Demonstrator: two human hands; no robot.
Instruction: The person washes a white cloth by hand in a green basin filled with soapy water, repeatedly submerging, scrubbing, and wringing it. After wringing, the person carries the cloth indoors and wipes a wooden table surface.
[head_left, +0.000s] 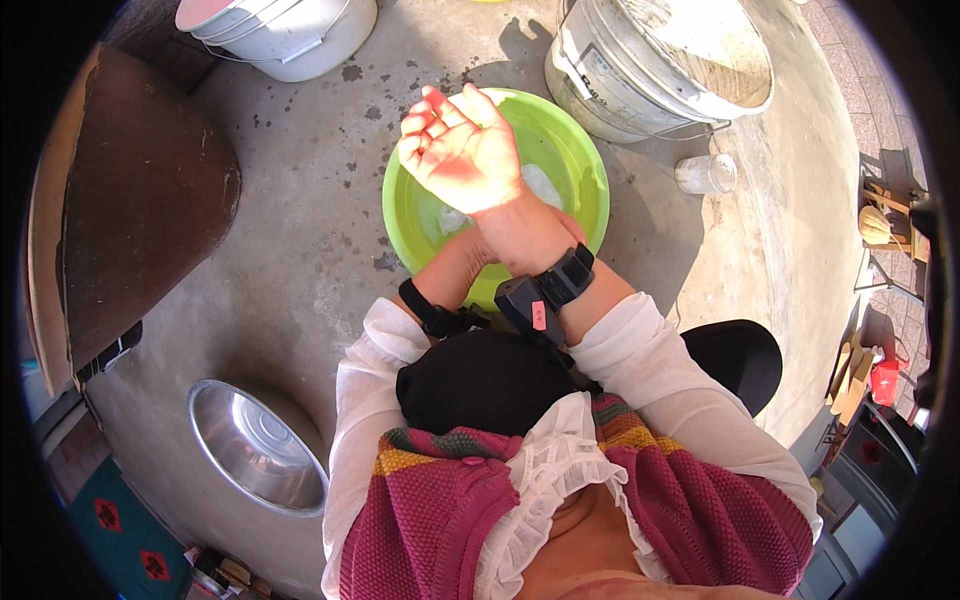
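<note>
My right hand (465, 154) is raised palm up over a light green plastic basin (592, 172), fingers loosely curled and partly spread, with nothing in it. The left forearm crosses beneath my right wrist. Most of my left hand (571, 223) is hidden there; only a sliver shows past the right forearm, so its grip cannot be seen. Inside the basin are a whitish, semi-clear piece (541, 185) and another pale crumpled piece (452, 220), material unclear. Each wrist wears a black strap; a black device (531, 306) with a pink label sits on the right one.
A dirty white bucket (622, 82) stands right of the basin, near a clear jar (706, 174). Another white bucket (300, 45) is at upper left. A brown curved panel (142, 202) rises at left. A stainless steel bowl (259, 450) rests on the concrete floor (300, 225), which has wet spots.
</note>
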